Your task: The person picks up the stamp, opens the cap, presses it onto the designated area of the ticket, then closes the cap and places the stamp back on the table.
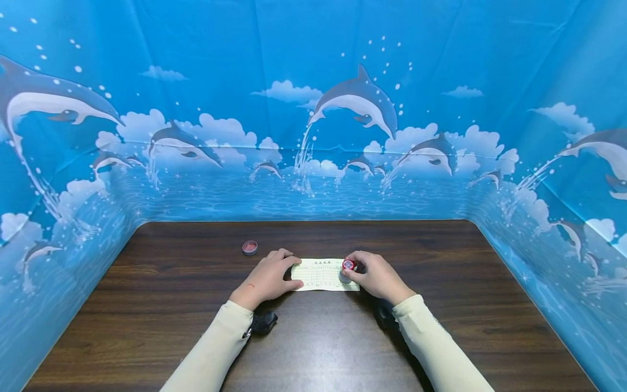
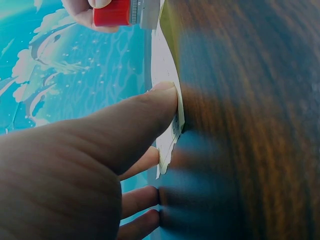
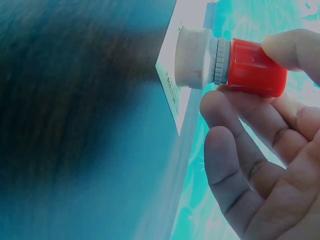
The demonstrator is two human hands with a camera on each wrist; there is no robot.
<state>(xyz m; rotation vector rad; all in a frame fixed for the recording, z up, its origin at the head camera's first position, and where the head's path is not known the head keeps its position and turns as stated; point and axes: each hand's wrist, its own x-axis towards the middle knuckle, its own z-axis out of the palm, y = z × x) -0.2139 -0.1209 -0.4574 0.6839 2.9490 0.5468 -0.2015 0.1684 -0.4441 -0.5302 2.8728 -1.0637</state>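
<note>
A pale yellow-green printed form (image 1: pixel 318 276) lies on the brown table in the head view. My left hand (image 1: pixel 268 279) rests at its left end, thumb (image 2: pixel 162 102) on the near edge and fingertips toward the far edge, pressing the paper down. At the form's right end my right hand (image 1: pixel 381 276) pinches the red handle of a round stamp (image 1: pixel 348 265) between thumb and fingers. In the right wrist view the stamp (image 3: pixel 257 67) stands upright, its wide translucent base against the paper. The base hides whatever print lies beneath.
A small round dish with a reddish inside (image 1: pixel 250 248), perhaps the stamp's cap, sits left of the form, beyond my left hand. The dark wood table (image 1: pixel 161 305) ends at a blue dolphin-print curtain (image 1: pixel 313 185) at the back and on both sides.
</note>
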